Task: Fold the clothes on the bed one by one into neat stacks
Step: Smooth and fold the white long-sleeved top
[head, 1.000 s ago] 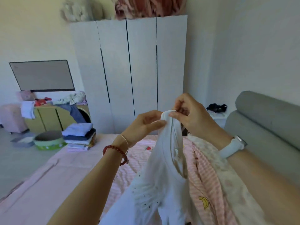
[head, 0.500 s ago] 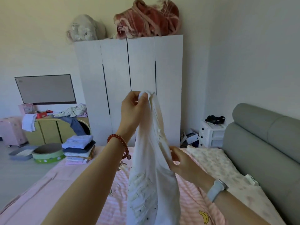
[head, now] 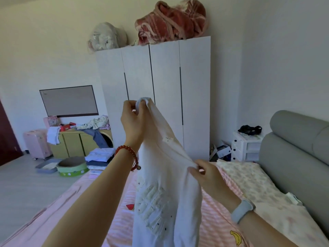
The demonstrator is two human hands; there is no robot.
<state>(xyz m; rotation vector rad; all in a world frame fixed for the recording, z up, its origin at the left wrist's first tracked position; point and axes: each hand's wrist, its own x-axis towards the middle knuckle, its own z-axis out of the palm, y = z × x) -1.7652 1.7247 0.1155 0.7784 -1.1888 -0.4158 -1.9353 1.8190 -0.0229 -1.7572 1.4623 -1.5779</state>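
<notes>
While the white garment point(head: 165, 175) hung lengthwise in mid-air above the pink bedspread point(head: 58, 214), the left hand point(head: 132, 122) was up high at about twelve o'clock, fingers curled tight round the garment's top end; the right hand point(head: 207, 175) sat lower, toward four o'clock, pinching a bunched fold at the garment's edge; the cloth ran taut on a slant between the two grips, and the rest draped straight down out of the bottom of the view; a patch of raised trim with dark studs showed on its lower front. A stack of folded clothes point(head: 99, 157) lay on the bed's far corner at about ten o'clock; behind the hands stood a white wardrobe point(head: 165, 77); a grey headboard point(head: 293, 154) ran along at three o'clock.
</notes>
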